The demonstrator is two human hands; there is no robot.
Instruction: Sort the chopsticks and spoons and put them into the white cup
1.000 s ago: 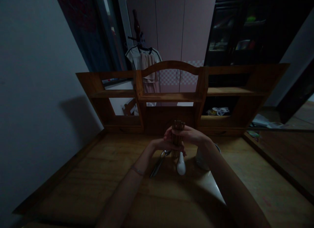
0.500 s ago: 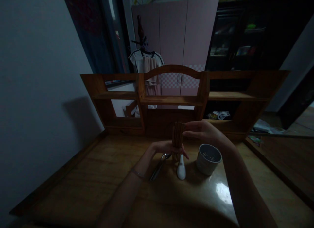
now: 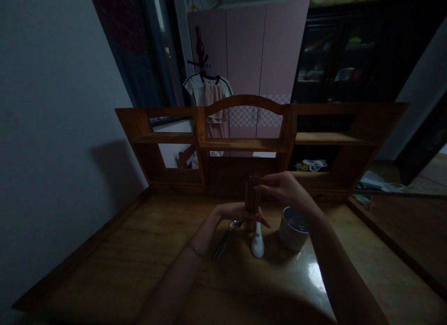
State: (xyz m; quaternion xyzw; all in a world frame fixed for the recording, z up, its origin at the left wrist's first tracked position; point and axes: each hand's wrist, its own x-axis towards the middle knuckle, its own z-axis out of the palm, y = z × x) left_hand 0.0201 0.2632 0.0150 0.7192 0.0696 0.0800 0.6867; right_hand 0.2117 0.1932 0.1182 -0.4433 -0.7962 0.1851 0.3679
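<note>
Chopsticks [image 3: 252, 198] sit clamped in L hand [image 3: 234, 210] while R hand [image 3: 287, 187], no longer wrapped round, pinches tops, L prob. bearing wt.

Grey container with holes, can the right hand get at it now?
Probably yes: the grey container stands near the right hand, open at the top, with nothing visible between them. That hand's fingers are at the top of the wooden sticks, so they would likely have to leave those first.

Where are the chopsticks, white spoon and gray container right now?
chopsticks [image 3: 250, 197]: head view, upper part of the bundle, above the left hand [image 3: 240, 211]
white spoon [image 3: 257, 247]: head view, on its bowl
gray container [image 3: 292, 237]: head view, outer wall below the rim
</note>
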